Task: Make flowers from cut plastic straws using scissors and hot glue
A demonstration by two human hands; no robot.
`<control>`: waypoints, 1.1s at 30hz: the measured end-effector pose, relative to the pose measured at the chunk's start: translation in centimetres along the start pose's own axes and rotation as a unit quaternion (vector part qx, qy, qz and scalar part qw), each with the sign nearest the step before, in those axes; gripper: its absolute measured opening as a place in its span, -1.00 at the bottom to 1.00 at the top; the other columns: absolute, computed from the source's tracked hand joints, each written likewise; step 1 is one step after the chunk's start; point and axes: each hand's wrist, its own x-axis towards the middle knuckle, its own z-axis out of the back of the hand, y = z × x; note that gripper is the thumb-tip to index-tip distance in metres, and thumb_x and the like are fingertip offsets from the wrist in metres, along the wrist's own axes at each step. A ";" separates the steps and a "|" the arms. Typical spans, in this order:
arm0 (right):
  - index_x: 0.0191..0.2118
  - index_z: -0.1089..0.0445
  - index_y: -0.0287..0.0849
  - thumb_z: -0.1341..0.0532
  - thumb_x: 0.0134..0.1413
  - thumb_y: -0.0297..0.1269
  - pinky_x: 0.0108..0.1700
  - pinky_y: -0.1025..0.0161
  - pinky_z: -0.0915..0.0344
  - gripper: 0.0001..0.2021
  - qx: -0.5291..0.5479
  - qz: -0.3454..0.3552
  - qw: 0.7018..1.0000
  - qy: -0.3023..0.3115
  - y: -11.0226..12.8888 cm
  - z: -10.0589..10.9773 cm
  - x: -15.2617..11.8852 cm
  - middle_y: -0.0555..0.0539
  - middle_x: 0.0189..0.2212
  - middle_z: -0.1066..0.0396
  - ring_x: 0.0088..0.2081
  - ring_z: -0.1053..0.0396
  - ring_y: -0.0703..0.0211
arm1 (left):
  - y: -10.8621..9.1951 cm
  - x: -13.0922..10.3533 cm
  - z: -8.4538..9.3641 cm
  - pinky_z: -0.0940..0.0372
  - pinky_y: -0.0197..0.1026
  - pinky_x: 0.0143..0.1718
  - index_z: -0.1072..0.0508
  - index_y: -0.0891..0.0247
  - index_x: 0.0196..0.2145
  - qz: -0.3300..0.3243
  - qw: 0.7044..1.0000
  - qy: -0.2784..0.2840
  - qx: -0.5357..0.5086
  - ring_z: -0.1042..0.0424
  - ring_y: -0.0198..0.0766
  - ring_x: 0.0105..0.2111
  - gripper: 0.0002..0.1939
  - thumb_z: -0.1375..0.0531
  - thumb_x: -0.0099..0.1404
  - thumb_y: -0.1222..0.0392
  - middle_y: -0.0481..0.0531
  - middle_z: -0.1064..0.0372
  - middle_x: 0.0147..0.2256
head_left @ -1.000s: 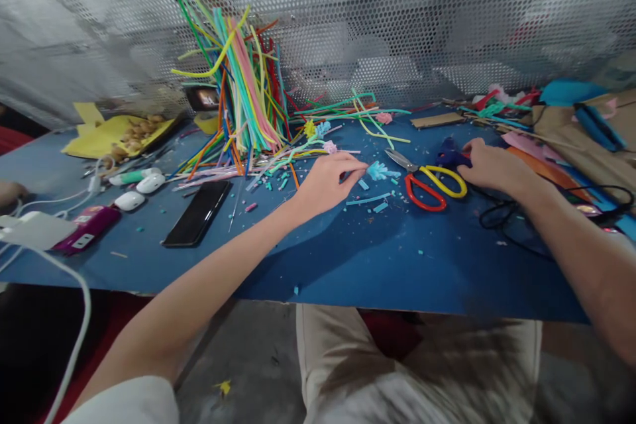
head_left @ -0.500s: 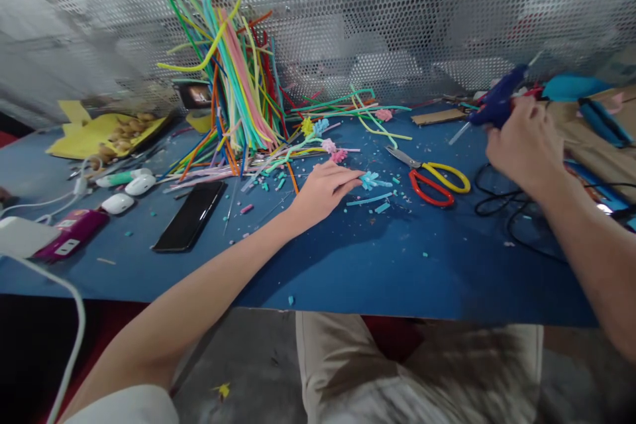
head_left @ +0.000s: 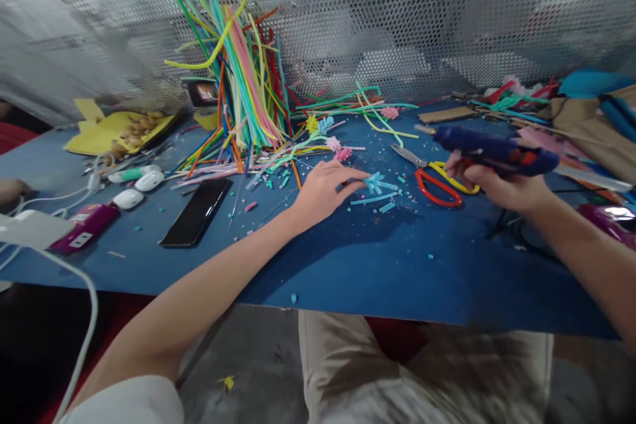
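Between the thumb and fingertips of my left hand point(head_left: 325, 190) is a small light-blue pipe-cleaner flower point(head_left: 379, 182), low over the table. My right hand point(head_left: 501, 184) is wrapped round the grip of a dark blue glue gun point(head_left: 489, 148), its nozzle pointing left. Just beyond its fingers lie scissors point(head_left: 437, 185) with one red and one yellow handle. Cut light-blue pipe-cleaner pieces point(head_left: 373, 199) lie beside the flower. Pink flowers point(head_left: 342, 154) and a yellow flower point(head_left: 311, 123) rest behind my left hand.
A tall bundle of coloured pipe cleaners point(head_left: 248, 79) stands at the back against a perforated metal panel point(head_left: 397, 20). A black phone point(head_left: 196, 212), a purple power strip point(head_left: 92, 225) and white cables are on the left. Cardboard point(head_left: 581, 126) and scraps lie at the right.
My right hand has brought the glue gun left and nearer, turning its nozzle toward the flower. My left hand keeps its pinch on the light-blue flower. The view has shifted slightly.
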 end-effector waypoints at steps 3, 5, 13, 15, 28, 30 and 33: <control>-0.19 -0.49 -0.08 -0.35 0.06 -0.18 -0.41 0.24 -0.34 -0.80 -0.097 0.094 0.988 0.073 0.3 -0.4 -0.6 -0.04 -0.41 -0.52 -0.49 -0.41 0.22 | 0.0 -0.1 0.1 -0.24 -0.12 -0.11 -0.55 0.06 -0.10 0.002 1.000 -0.017 0.007 -0.45 -0.23 -0.24 -0.77 -0.14 0.44 0.00 -0.04 -0.57 -0.25; -0.09 -0.44 -0.01 -0.38 0.01 -0.22 -0.44 0.25 -0.31 -0.70 -0.161 0.149 0.970 0.101 0.1 -0.5 -0.8 0.00 -0.42 -0.53 -0.53 -0.39 0.23 | -0.1 -0.2 0.1 -0.22 -0.12 -0.12 -0.54 0.03 -0.12 -0.003 0.999 -0.031 0.009 -0.46 -0.25 -0.25 -0.80 -0.15 0.43 0.01 -0.07 -0.57 -0.24; -0.14 -0.39 -0.02 -0.38 0.01 -0.14 -0.40 0.24 -0.31 -0.71 -0.191 0.213 0.946 0.149 -0.6 -0.8 -1.1 -0.04 -0.36 -0.55 -0.49 -0.41 0.20 | -0.2 -0.2 0.2 -0.19 -0.18 -0.18 -0.53 0.08 -0.16 -0.068 0.993 -0.098 0.024 -0.49 -0.36 -0.31 -0.91 -0.23 0.39 0.15 -0.14 -0.60 -0.25; -0.19 -0.40 -0.04 -0.37 0.03 -0.14 -0.37 0.23 -0.32 -0.76 -0.199 0.212 0.946 0.144 -0.7 -0.9 -1.0 -0.06 -0.34 -0.55 -0.45 -0.44 0.17 | -0.2 -0.1 0.3 -0.19 -0.18 -0.18 -0.53 0.10 -0.16 -0.078 0.991 -0.104 0.027 -0.49 -0.37 -0.30 -0.91 -0.24 0.38 0.17 -0.14 -0.60 -0.24; -0.31 -0.36 -0.07 -0.31 0.11 -0.17 -0.38 0.21 -0.30 -0.85 -0.198 0.240 0.940 0.140 -0.1 -1.3 -0.7 -0.04 -0.42 -0.49 -0.43 -0.44 0.14 | -0.3 -0.2 0.3 -0.17 -0.18 -0.19 -0.55 0.09 -0.18 -0.067 0.992 -0.098 0.038 -0.46 -0.40 -0.31 -0.90 -0.25 0.38 0.11 -0.14 -0.60 -0.26; -0.25 -0.36 -0.07 -0.31 0.11 -0.17 -0.36 0.19 -0.32 -0.84 -0.194 0.237 0.941 0.143 -0.1 -1.3 -0.7 -0.06 -0.38 -0.50 -0.40 -0.46 0.12 | -0.4 -0.2 0.4 -0.17 -0.18 -0.20 -0.56 0.09 -0.18 -0.064 0.992 -0.097 0.040 -0.46 -0.40 -0.32 -0.89 -0.25 0.38 0.09 -0.13 -0.60 -0.28; -0.21 -0.36 -0.07 -0.32 0.09 -0.14 -0.34 0.20 -0.33 -0.79 -0.201 0.231 0.941 0.144 -0.3 -1.3 -0.8 -0.07 -0.35 -0.51 -0.36 -0.47 0.12 | -0.4 -0.3 0.4 -0.16 -0.17 -0.20 -0.57 0.08 -0.16 -0.063 0.993 -0.093 0.043 -0.45 -0.38 -0.31 -0.88 -0.25 0.38 0.08 -0.13 -0.59 -0.28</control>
